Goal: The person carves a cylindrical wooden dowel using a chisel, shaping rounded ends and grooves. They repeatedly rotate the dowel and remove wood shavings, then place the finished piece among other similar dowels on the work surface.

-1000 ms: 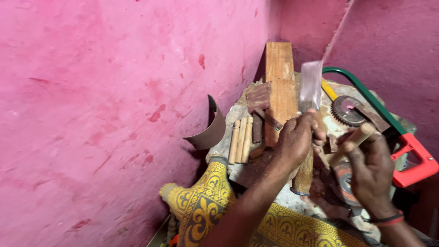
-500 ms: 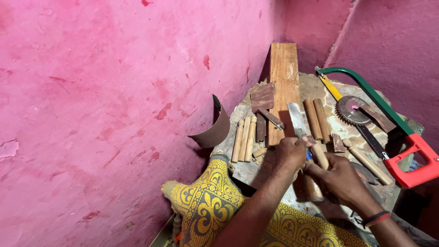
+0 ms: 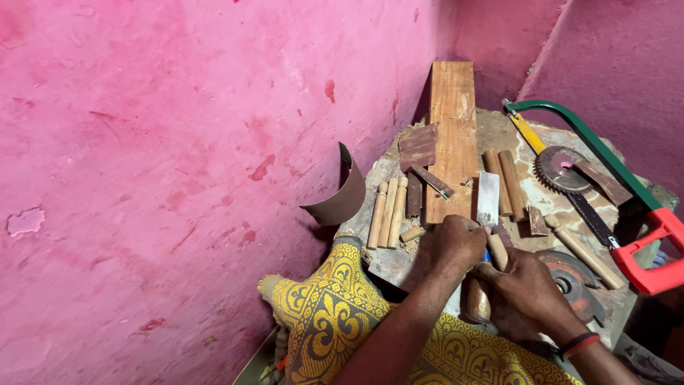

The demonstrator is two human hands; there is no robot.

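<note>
My left hand (image 3: 457,242) is closed around a flat chisel whose pale blade (image 3: 488,198) sticks up and away from me toward the plank. My right hand (image 3: 526,292) grips a round wooden dowel (image 3: 479,299) that lies lengthwise toward me, its far end (image 3: 497,251) showing between the two hands. The hands touch each other over a low stone work surface (image 3: 499,135). The chisel's handle is hidden inside my fist.
A long wooden plank (image 3: 452,121) lies ahead. Several turned wooden pegs (image 3: 388,212) lie left of it, two dowels (image 3: 503,180) to its right. A green and red hacksaw (image 3: 605,167), toothed saw discs (image 3: 561,168), curled sandpaper (image 3: 342,196) and pink walls surround.
The chisel came down from raised height to the surface. My right hand let go of a piece near the saw disc and now holds the dowel beside my left hand.
</note>
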